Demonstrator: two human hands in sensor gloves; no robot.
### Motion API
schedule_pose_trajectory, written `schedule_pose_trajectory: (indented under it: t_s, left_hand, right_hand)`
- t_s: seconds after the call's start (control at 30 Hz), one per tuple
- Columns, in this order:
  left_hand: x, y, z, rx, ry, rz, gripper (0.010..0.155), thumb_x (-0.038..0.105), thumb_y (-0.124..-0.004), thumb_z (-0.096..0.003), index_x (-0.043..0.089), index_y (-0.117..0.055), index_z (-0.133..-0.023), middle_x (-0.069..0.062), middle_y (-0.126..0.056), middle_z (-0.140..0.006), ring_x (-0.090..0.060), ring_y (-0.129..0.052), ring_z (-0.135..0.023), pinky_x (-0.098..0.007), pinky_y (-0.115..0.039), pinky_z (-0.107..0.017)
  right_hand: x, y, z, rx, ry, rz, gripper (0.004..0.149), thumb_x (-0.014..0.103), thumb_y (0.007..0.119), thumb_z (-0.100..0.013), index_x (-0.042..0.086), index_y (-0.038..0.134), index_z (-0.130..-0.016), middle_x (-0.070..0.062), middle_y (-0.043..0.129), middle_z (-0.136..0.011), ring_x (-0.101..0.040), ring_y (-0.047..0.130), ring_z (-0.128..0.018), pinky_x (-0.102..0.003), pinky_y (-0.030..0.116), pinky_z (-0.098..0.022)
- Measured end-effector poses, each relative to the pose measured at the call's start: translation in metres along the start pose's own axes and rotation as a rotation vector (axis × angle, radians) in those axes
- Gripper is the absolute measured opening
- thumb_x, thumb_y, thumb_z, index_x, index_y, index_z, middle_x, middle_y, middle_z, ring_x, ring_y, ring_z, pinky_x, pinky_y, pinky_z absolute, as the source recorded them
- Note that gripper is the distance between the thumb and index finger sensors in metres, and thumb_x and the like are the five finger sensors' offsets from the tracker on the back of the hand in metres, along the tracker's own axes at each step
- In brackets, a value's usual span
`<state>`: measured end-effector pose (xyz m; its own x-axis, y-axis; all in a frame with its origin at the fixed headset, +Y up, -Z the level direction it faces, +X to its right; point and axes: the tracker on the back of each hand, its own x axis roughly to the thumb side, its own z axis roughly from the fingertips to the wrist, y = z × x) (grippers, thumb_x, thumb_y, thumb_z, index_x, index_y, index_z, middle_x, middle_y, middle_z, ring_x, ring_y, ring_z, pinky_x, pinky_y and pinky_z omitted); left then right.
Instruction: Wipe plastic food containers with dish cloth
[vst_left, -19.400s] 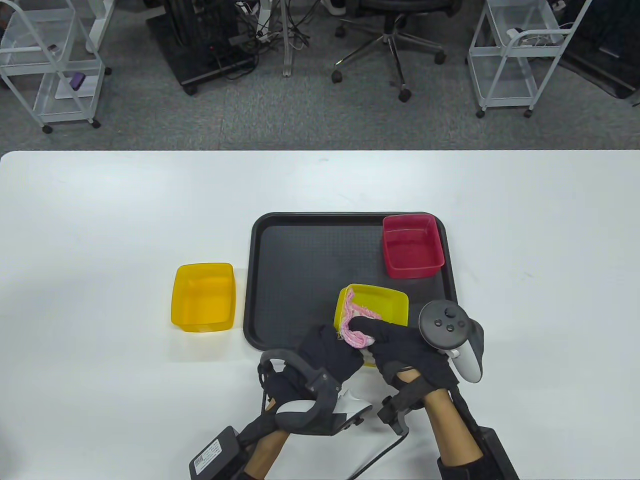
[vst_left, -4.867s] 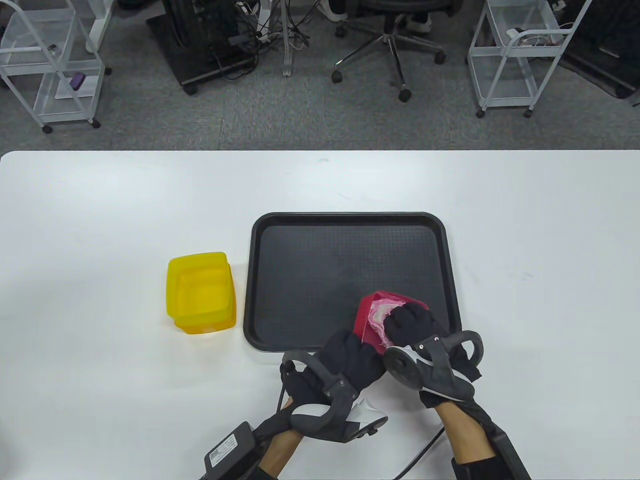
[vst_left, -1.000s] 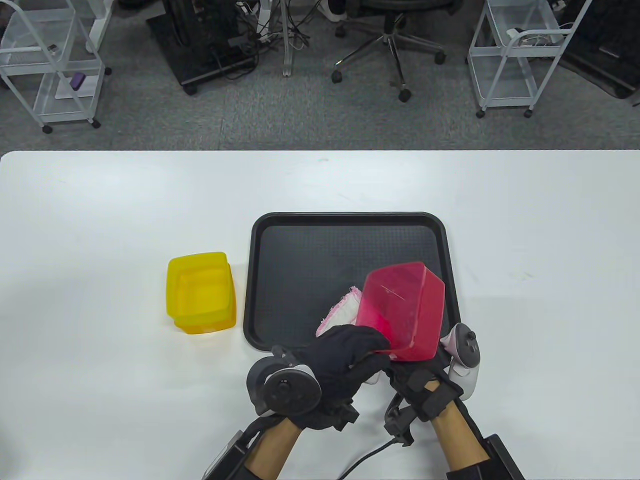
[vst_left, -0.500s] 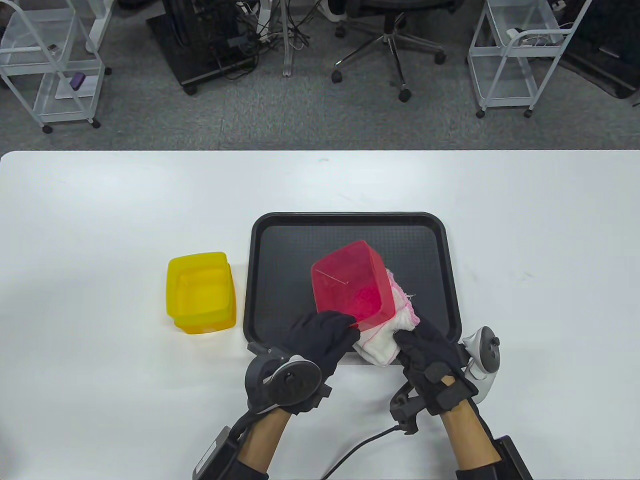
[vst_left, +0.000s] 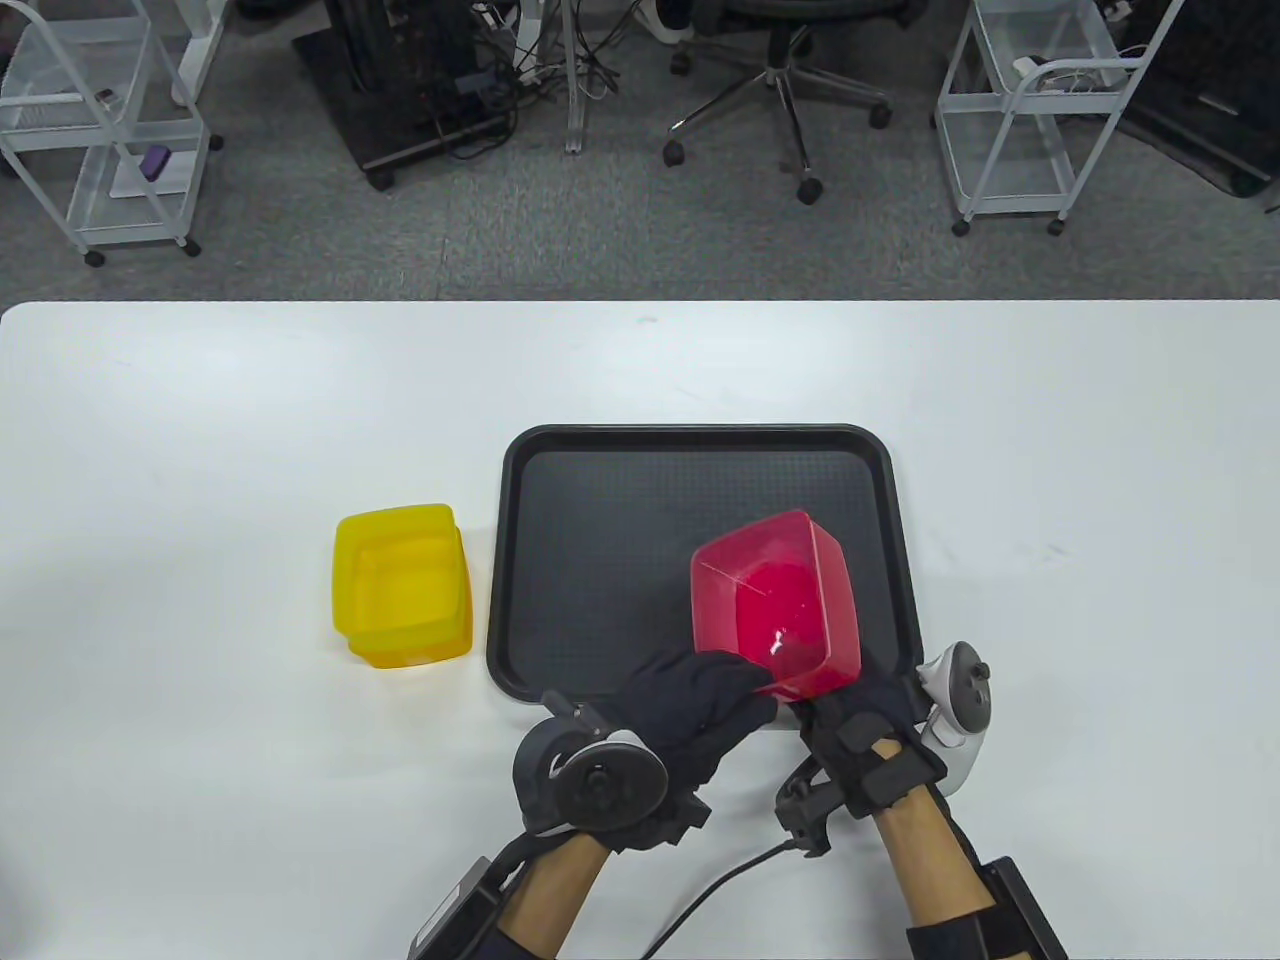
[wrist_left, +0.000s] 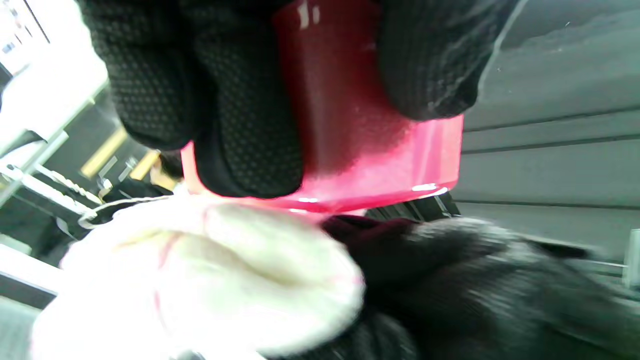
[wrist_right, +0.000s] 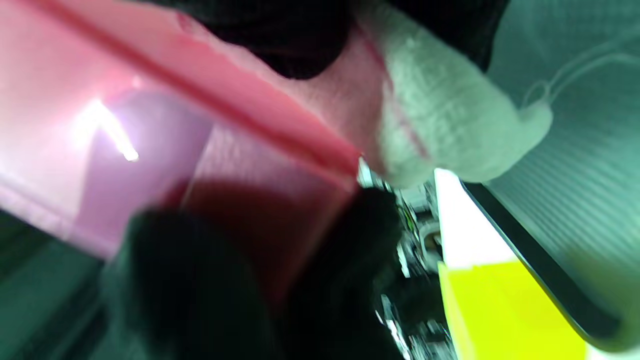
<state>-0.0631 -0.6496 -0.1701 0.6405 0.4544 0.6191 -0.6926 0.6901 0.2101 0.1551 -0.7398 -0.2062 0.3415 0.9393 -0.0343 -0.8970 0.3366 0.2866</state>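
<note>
Left grip (vst_left: 700, 700) pinches the red tub (vst_left: 775, 605) by its rim, tub tilted above the tray (vst_left: 600, 480). Right grip (vst_left: 850, 715) presses the cloth (wrist_left: 200, 280) on the tub's underside. Yellow tubs (vst_left: 403, 585) sit nested well left of both grips, prob. done; red one mid-wipe.

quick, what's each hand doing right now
Left hand: grips the red container near its rim.
Right hand: holds the dish cloth against the container.
</note>
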Motion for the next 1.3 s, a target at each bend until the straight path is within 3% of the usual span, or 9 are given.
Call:
schedule_pose_trajectory:
  t_s: [0.2, 0.47, 0.8, 0.9, 1.03, 1.17, 1.3]
  left_hand:
    - [-0.022, 0.014, 0.001, 0.038, 0.079, -0.053, 0.039, 0.050, -0.081, -0.0494, 0.027, -0.093, -0.079, 0.004, -0.102, -0.074, -0.023, -0.110, -0.056, -0.044, -0.094, -0.056]
    - [-0.019, 0.007, 0.000, 0.005, 0.086, -0.088, 0.039, 0.049, -0.082, -0.0497, 0.026, -0.093, -0.079, 0.003, -0.102, -0.073, -0.024, -0.110, -0.055, -0.045, -0.094, -0.055]
    - [0.005, -0.006, -0.003, -0.112, 0.008, 0.136, 0.039, 0.050, -0.082, -0.0489, 0.027, -0.094, -0.077, 0.004, -0.103, -0.071, -0.022, -0.111, -0.054, -0.043, -0.095, -0.055]
    - [0.007, -0.007, -0.002, -0.106, 0.019, 0.199, 0.039, 0.050, -0.082, -0.0488, 0.027, -0.094, -0.078, 0.004, -0.103, -0.073, -0.022, -0.110, -0.056, -0.043, -0.094, -0.056]
    - [0.002, 0.003, -0.002, -0.047, 0.028, 0.076, 0.039, 0.050, -0.082, -0.0491, 0.027, -0.094, -0.079, 0.003, -0.102, -0.074, -0.022, -0.109, -0.056, -0.044, -0.094, -0.056]
    - [-0.009, 0.014, -0.003, -0.054, -0.016, -0.099, 0.039, 0.050, -0.081, -0.0493, 0.028, -0.093, -0.080, 0.005, -0.101, -0.076, -0.022, -0.109, -0.059, -0.044, -0.092, -0.059]
    - [-0.023, 0.026, -0.004, -0.043, -0.021, -0.254, 0.039, 0.050, -0.081, -0.0492, 0.029, -0.093, -0.080, 0.005, -0.101, -0.077, -0.023, -0.109, -0.061, -0.045, -0.091, -0.060]
  right_hand:
    - [0.009, 0.012, 0.006, 0.045, -0.025, 0.040, 0.053, 0.011, 0.073, -0.049, 0.006, 0.056, -0.099, -0.027, 0.063, -0.100, -0.048, 0.077, -0.083, -0.055, 0.077, -0.054]
    - [0.031, 0.004, 0.014, -0.211, -0.222, 0.192, 0.053, 0.009, 0.072, -0.049, 0.009, 0.055, -0.100, -0.025, 0.059, -0.102, -0.048, 0.072, -0.086, -0.057, 0.074, -0.056]
    - [0.017, -0.021, 0.007, -0.317, -0.164, -0.030, 0.055, 0.009, 0.070, -0.051, 0.013, 0.050, -0.101, -0.021, 0.052, -0.106, -0.048, 0.065, -0.090, -0.057, 0.069, -0.060]
    - [0.010, -0.014, 0.007, -0.245, -0.076, 0.006, 0.055, 0.009, 0.071, -0.050, 0.010, 0.051, -0.101, -0.023, 0.054, -0.105, -0.050, 0.068, -0.087, -0.057, 0.071, -0.058]
    - [0.005, 0.003, 0.006, -0.033, 0.025, -0.001, 0.055, 0.010, 0.071, -0.050, 0.006, 0.051, -0.101, -0.028, 0.057, -0.102, -0.051, 0.074, -0.084, -0.056, 0.076, -0.055]
    - [0.004, 0.010, 0.007, 0.037, 0.052, -0.013, 0.054, 0.011, 0.072, -0.049, 0.003, 0.054, -0.100, -0.030, 0.063, -0.098, -0.051, 0.081, -0.078, -0.054, 0.081, -0.051]
    - [0.007, 0.007, 0.007, 0.011, 0.026, -0.044, 0.054, 0.013, 0.073, -0.049, 0.002, 0.056, -0.099, -0.030, 0.069, -0.095, -0.047, 0.088, -0.073, -0.049, 0.086, -0.047]
